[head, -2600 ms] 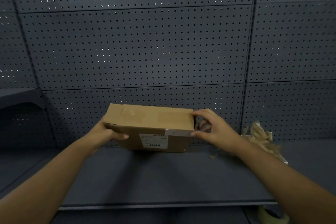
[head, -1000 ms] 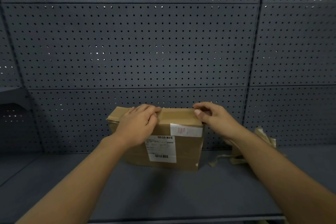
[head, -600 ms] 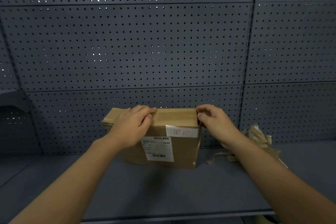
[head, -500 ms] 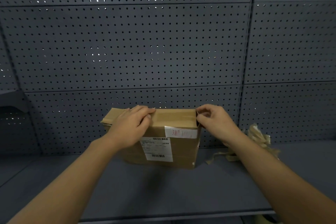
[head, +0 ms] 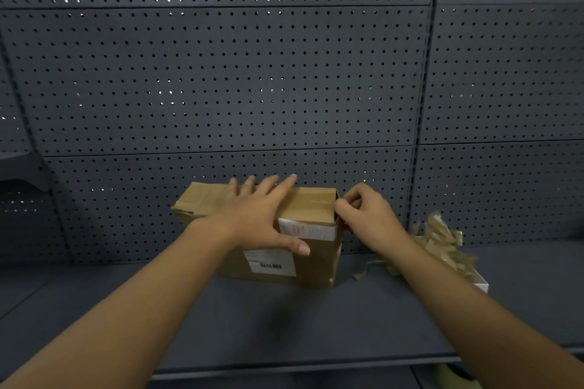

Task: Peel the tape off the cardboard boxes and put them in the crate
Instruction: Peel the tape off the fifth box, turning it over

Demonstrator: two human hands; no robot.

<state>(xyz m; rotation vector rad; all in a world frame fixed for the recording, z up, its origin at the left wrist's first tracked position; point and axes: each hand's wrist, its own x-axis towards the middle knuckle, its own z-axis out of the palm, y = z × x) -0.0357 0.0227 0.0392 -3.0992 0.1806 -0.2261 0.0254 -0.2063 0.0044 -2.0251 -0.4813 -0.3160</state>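
A brown cardboard box stands on the grey shelf, with white labels on its near face and brown tape along its top. My left hand lies flat on the box's top, fingers spread and straight, thumb down over the front face. My right hand is at the box's top right corner, its fingers curled and pinching the tape end there. No crate is in sight.
A heap of peeled brown tape strips lies on the shelf to the right, over a white box. A dark pegboard wall rises right behind the box. A tape roll shows below the shelf edge.
My left hand has opened from curled fingers at the top edge to a flat spread over the box's top. My right hand stays pinching at the right corner.
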